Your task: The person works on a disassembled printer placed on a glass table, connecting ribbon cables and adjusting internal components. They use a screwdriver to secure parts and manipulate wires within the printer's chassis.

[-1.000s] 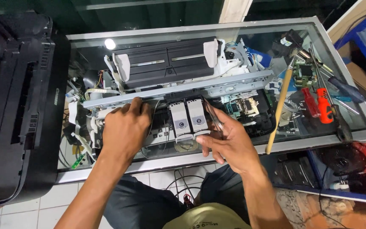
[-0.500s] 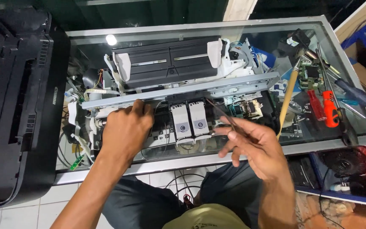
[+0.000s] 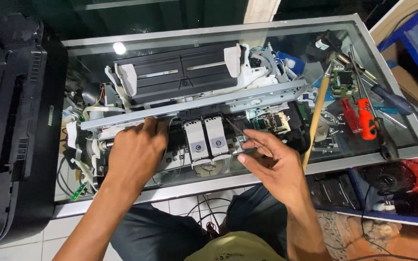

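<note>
On printer frame [image 3: 194,108], L hand [image 3: 134,154] flat, grip spread; R hand [image 3: 272,164] grip pinching thin tool [image 3: 236,128].

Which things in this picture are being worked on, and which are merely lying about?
In hand:
left hand on the stripped printer mechanism
right hand beside the two white ink cartridges

Lying about:
black printer casing
wooden-handled tool
red-handled screwdrivers
small green circuit board

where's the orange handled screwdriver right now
In the head view the orange-handled screwdriver lies on the glass table's right side, beside a red tool.
</note>
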